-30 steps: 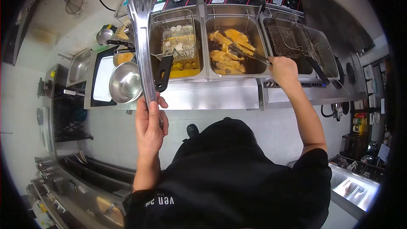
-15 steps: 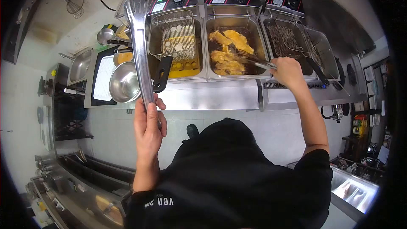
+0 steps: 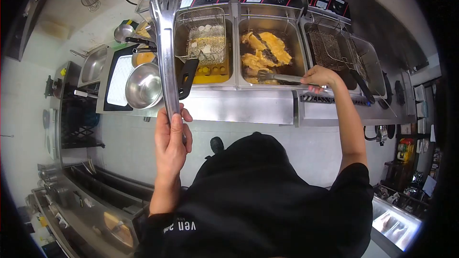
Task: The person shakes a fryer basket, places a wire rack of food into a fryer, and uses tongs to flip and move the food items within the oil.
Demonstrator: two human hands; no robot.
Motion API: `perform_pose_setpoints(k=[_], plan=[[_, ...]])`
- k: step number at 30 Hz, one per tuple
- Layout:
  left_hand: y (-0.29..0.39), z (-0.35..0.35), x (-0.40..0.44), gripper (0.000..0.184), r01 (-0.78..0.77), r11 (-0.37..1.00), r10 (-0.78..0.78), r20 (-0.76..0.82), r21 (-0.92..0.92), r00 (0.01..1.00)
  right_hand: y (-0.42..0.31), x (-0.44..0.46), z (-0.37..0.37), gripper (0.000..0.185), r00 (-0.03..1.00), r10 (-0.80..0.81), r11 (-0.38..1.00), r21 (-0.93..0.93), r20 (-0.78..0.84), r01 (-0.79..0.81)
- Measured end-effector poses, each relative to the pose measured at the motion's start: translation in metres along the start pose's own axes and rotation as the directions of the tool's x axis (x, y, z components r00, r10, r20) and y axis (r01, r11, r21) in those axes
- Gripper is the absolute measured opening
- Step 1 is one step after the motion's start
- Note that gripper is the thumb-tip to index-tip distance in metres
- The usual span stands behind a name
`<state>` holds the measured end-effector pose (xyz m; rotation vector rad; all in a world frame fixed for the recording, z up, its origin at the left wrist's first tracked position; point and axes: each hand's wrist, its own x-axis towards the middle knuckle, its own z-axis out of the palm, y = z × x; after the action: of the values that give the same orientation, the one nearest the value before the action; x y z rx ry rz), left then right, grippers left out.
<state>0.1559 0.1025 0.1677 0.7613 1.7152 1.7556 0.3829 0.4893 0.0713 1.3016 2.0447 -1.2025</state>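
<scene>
Long slotted metal tongs (image 3: pixel 166 52) stand upright in my left hand (image 3: pixel 173 136), its fingers wrapped round their lower end. My right hand (image 3: pixel 321 77) grips a second, smaller pair of tongs (image 3: pixel 282 77) at the front right rim of the middle fryer (image 3: pixel 265 87). The tips of these tongs lie at the front of the oil, against the lower pieces. Several golden battered pieces (image 3: pixel 275 48) float in the dark oil behind them.
On the left fryer rests a wire basket (image 3: pixel 205 43) with white round pieces, its black handle (image 3: pixel 189 76) pointing forward. A basket (image 3: pixel 330 48) sits on the right fryer. Left of the fryers are a steel bowl (image 3: pixel 143 86), a white tray (image 3: pixel 120 81) and a sink (image 3: pixel 95 64).
The right-hand tongs have moved toward the fryer's front, now lying nearly level. The battered pieces have shifted in the oil. The view has moved slightly; my left hand still holds the large tongs.
</scene>
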Motion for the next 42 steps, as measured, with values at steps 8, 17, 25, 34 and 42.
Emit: perform_pose_setpoints(k=[8,17,25,34,42], plan=[[-0.002,-0.004,0.000,0.031,-0.036,0.999,0.036,-0.008,0.009,0.999,-0.010,-0.034,0.005,0.030,0.946,-0.216,0.975,-0.097,-0.243,0.198],[-0.003,-0.004,0.002,0.031,-0.030,1.000,0.030,0.015,0.006,0.999,-0.005,-0.067,0.039,0.028,0.536,-0.777,0.472,-0.869,-0.330,0.149],[-0.002,-0.002,0.003,0.032,-0.012,1.000,0.012,0.012,0.007,1.000,-0.017,-0.097,0.013,0.033,0.576,-0.667,0.608,-0.792,-0.472,0.055],[0.000,-0.003,0.000,0.031,-0.031,0.999,0.031,0.006,0.006,0.999,-0.028,-0.037,0.002,0.031,0.923,-0.087,0.975,-0.224,-0.375,0.000],[0.002,-0.008,-0.003,0.029,0.002,1.000,-0.001,0.020,-0.012,1.000,-0.012,-0.005,0.028,0.028,0.780,-0.366,0.895,-0.422,-0.508,0.145]])
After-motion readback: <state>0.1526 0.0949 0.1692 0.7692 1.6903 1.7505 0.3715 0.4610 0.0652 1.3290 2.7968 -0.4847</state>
